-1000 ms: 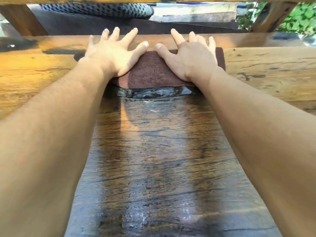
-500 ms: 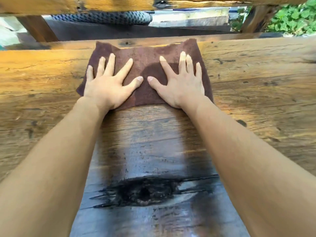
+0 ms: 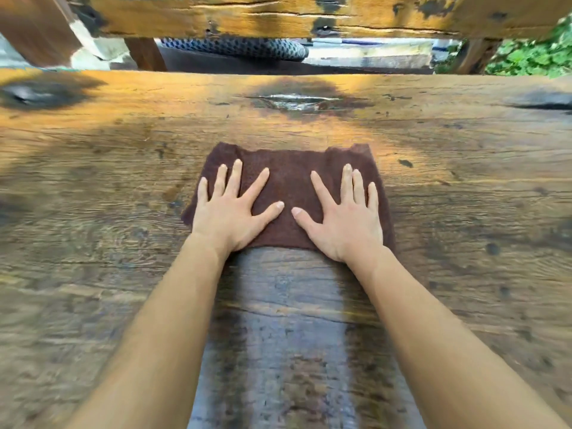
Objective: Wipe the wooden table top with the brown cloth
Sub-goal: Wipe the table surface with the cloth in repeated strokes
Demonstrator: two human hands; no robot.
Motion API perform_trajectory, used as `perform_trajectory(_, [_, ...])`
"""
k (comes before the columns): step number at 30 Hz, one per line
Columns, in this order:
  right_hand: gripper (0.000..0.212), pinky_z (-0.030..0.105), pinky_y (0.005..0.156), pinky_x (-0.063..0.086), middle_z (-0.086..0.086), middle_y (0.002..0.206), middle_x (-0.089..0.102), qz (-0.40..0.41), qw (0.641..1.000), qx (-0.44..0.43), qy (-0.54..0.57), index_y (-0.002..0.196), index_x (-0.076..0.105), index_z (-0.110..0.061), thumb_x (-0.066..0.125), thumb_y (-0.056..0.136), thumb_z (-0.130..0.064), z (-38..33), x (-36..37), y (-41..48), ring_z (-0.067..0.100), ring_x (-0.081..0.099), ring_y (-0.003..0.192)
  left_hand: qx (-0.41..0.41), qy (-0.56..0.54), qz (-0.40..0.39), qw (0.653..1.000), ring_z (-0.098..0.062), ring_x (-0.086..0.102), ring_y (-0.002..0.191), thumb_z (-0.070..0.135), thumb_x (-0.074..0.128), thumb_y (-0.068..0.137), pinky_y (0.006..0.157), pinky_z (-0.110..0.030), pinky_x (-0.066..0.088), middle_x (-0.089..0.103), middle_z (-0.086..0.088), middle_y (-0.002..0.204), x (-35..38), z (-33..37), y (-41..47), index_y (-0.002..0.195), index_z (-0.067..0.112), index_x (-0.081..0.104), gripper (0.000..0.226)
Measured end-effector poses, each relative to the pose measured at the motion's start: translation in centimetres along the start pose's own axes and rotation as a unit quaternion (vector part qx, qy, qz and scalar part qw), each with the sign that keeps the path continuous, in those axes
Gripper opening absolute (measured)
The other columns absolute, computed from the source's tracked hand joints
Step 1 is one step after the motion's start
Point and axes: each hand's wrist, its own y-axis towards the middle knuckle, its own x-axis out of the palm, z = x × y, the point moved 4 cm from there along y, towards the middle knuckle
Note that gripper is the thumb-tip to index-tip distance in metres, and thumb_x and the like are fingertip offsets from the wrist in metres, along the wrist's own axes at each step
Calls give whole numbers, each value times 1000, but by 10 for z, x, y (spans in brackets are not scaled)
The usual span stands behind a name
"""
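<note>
A brown cloth (image 3: pixel 288 181) lies spread flat on the wooden table top (image 3: pixel 93 187), near the middle. My left hand (image 3: pixel 230 215) presses down on its left half with the fingers spread. On the right half my right hand (image 3: pixel 343 224) lies flat in the same way. Neither hand grips the cloth; the palms cover its near corners. A darker, wet-looking streak (image 3: pixel 288 335) runs on the wood from the cloth's near edge toward me, between my forearms.
A dark, shiny knot (image 3: pixel 297 102) marks the wood beyond the cloth, near the far edge. Past that edge a thick wooden beam (image 3: pixel 278 17) crosses the top of the view, with a patterned object (image 3: pixel 235 46) below it and green plants (image 3: pixel 532 54) at right.
Both hands have slid the cloth from the table's far edge back toward me, to the middle. The knot that the cloth covered now shows beyond it.
</note>
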Motion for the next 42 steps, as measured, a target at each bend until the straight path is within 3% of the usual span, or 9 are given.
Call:
perform_trajectory(10, [84, 54, 128, -12, 20, 173, -15, -24, 999, -29, 20, 165, -5, -45, 1, 91, -83, -24, 9, -196, 32, -20, 160, -34, -15, -23, 999, -21, -24, 156, 92, -5, 81, 125, -53, -11, -23, 3, 170, 20, 9, -212, 151, 61, -21, 78])
perform_trajectory(16, [79, 58, 130, 2, 24, 173, 4, -14, 999, -33, 36, 166, 15, -39, 22, 97, -77, -33, 11, -325, 36, -1, 163, -41, -11, -21, 999, -21, -32, 153, 90, -9, 83, 124, -52, -15, -29, 3, 168, 27, 21, -339, 149, 59, -27, 75])
perform_trajectory(20, [78, 63, 125, 20, 27, 171, 18, -4, 998, -41, 52, 164, 32, -34, 38, 96, -73, -37, 13, -388, 41, 18, 160, -53, -18, -39, 998, -30, -12, 158, 85, 9, 92, 124, -55, -4, -10, -2, 172, 28, 28, -410, 159, 54, -2, 75])
perform_trajectory(24, [79, 63, 124, 22, 26, 171, 20, 3, 997, -51, 61, 162, 37, -32, 44, 95, -71, -42, 14, -441, 41, 23, 158, -59, -12, -42, 997, -36, 21, 156, 78, 28, 95, 117, -57, 15, 24, -10, 168, 24, 38, -468, 159, 40, 32, 74])
perform_trajectory(28, [74, 58, 122, 22, 24, 168, 29, -11, 997, -44, 68, 158, 45, -32, 35, 98, -73, -46, 8, -467, 40, 32, 155, -66, 1, -22, 998, -28, 9, 155, 74, 33, 94, 116, -55, 16, 37, -12, 164, 21, 44, -498, 155, 35, 42, 73])
perform_trajectory(32, [74, 51, 122, 9, 24, 161, 41, -19, 995, -13, 92, 149, 59, -30, 20, 102, -72, -50, -4, -464, 36, 31, 149, -87, -9, -23, 996, -19, -15, 157, 68, 33, 96, 117, -49, 11, 40, -11, 159, 14, 46, -495, 152, 36, 46, 66])
perform_trajectory(36, [79, 53, 123, 11, 24, 159, 44, -10, 994, 10, 107, 145, 63, -30, 14, 102, -74, -54, 0, -455, 39, 38, 147, -84, -62, -32, 994, -28, 17, 153, 64, 16, 104, 119, -44, 9, 45, -15, 157, 17, 48, -485, 150, 34, 50, 65])
perform_trajectory(39, [75, 61, 121, 20, 24, 163, 40, 2, 997, 18, 80, 150, 56, -32, 27, 98, -77, -57, 10, -451, 44, 44, 147, -79, -70, -43, 993, -32, 21, 152, 64, 18, 103, 120, -41, 5, 34, -15, 164, 26, 42, -477, 154, 41, 41, 61])
perform_trajectory(42, [79, 68, 118, 26, 26, 165, 36, 8, 997, 30, 78, 153, 52, -34, 40, 89, -79, -60, 14, -441, 46, 41, 149, -97, -74, -45, 992, -32, -17, 157, 78, -5, 92, 122, -39, -15, -16, -5, 171, 34, 30, -460, 156, 59, -2, 66])
